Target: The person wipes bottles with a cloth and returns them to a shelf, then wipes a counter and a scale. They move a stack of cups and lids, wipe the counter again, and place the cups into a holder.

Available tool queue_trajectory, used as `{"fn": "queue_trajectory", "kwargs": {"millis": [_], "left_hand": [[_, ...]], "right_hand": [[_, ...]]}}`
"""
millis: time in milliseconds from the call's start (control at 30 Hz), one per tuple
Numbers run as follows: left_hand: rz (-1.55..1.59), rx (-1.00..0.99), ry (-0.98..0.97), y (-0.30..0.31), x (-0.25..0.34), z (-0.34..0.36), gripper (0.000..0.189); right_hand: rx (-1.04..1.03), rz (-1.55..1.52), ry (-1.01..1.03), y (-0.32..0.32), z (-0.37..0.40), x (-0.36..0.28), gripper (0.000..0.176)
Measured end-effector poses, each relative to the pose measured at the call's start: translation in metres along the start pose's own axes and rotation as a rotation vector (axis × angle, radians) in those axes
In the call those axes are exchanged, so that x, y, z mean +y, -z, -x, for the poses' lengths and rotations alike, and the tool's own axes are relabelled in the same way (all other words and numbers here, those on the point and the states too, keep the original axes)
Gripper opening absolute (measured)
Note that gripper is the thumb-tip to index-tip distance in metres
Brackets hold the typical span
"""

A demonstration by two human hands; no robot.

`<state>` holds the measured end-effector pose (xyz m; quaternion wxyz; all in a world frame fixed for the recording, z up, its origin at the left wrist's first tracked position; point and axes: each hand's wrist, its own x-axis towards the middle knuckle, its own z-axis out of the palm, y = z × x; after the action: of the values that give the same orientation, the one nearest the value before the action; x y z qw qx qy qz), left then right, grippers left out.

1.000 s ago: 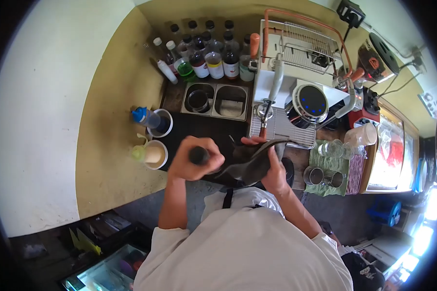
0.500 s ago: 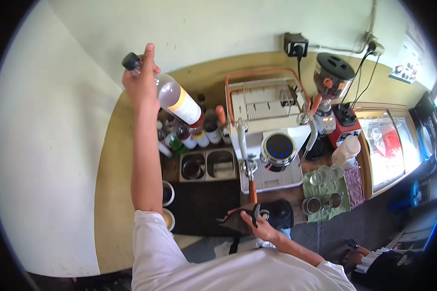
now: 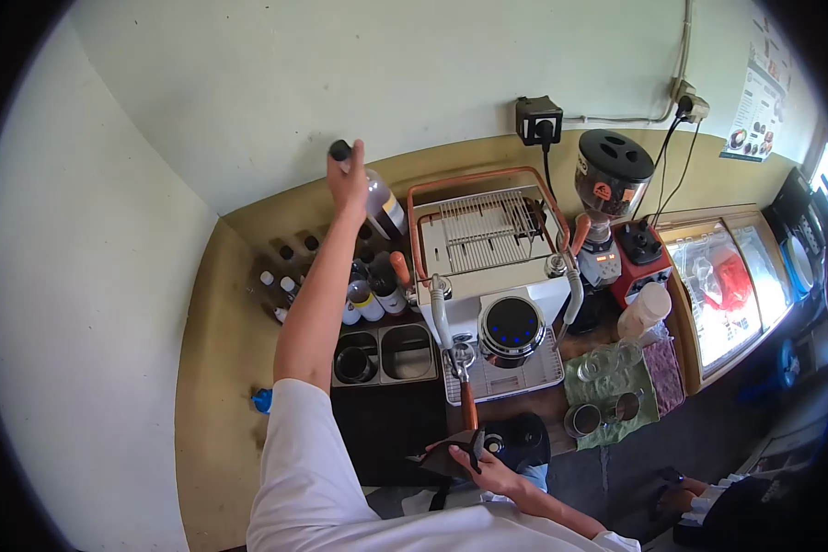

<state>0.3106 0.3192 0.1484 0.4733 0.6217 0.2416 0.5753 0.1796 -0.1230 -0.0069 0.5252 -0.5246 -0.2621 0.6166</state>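
Observation:
My left hand [image 3: 347,187] is wrapped round the neck of a black-capped bottle [image 3: 384,204] with a white and yellow label. The bottle leans slightly, near the back wall and to the left of the white espresso machine [image 3: 497,294]. Below my left arm several other bottles [image 3: 363,299] stand in a cluster, partly hidden by it. My right hand [image 3: 490,471], low in front of my body, grips a dark, folded, flap-like item [image 3: 449,457] whose kind I cannot make out. Just above it is the wooden-handled portafilter [image 3: 467,396], fitted in the machine.
Two metal containers [image 3: 407,354] sit left of the machine. A coffee grinder [image 3: 607,198] and a red blender base [image 3: 642,267] stand to its right. Glasses [image 3: 607,363] rest on a green cloth [image 3: 647,397], beside a glass-fronted case [image 3: 722,290]. Another person's foot [image 3: 676,501] shows at lower right.
My left hand has carried the bottle rightward, closer to the machine, and the bottle is more upright. My right hand still grips the dark item. The camera view has shifted.

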Motion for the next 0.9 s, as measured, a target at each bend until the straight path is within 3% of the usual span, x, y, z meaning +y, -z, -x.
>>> {"fn": "queue_trajectory", "kwargs": {"millis": [167, 267, 367, 467, 567, 667, 767, 900], "left_hand": [[-0.003, -0.159, 0.225, 0.008, -0.065, 0.001, 0.047], [-0.182, -0.276, 0.334, 0.015, -0.087, 0.003, 0.048], [-0.388, -0.434, 0.365, 0.018, -0.090, 0.006, 0.044], [-0.633, -0.454, 0.399, 0.021, -0.117, -0.004, 0.039], [-0.645, -0.580, 0.305, 0.025, -0.111, 0.002, 0.038], [-0.930, -0.681, 0.201, 0.030, -0.138, -0.005, 0.032], [-1.078, -0.724, 0.124, 0.025, -0.132, 0.003, 0.032], [-1.059, -0.807, 0.154, 0.024, -0.140, 0.006, 0.031]], "right_hand": [[-0.008, 0.012, -0.041, 0.003, -0.002, -0.012, 0.042], [-0.076, 0.014, -0.077, 0.014, -0.017, 0.020, 0.047], [-0.061, 0.022, -0.095, 0.016, -0.017, 0.017, 0.042], [-0.072, 0.038, -0.066, 0.018, -0.016, 0.007, 0.042], [-0.102, 0.015, -0.021, 0.024, -0.018, 0.012, 0.042], [-0.075, -0.012, -0.134, 0.025, -0.008, -0.017, 0.041], [-0.101, -0.082, -0.029, 0.031, -0.025, 0.050, 0.042], [-0.182, -0.031, 0.050, 0.035, -0.013, 0.003, 0.044]]}}
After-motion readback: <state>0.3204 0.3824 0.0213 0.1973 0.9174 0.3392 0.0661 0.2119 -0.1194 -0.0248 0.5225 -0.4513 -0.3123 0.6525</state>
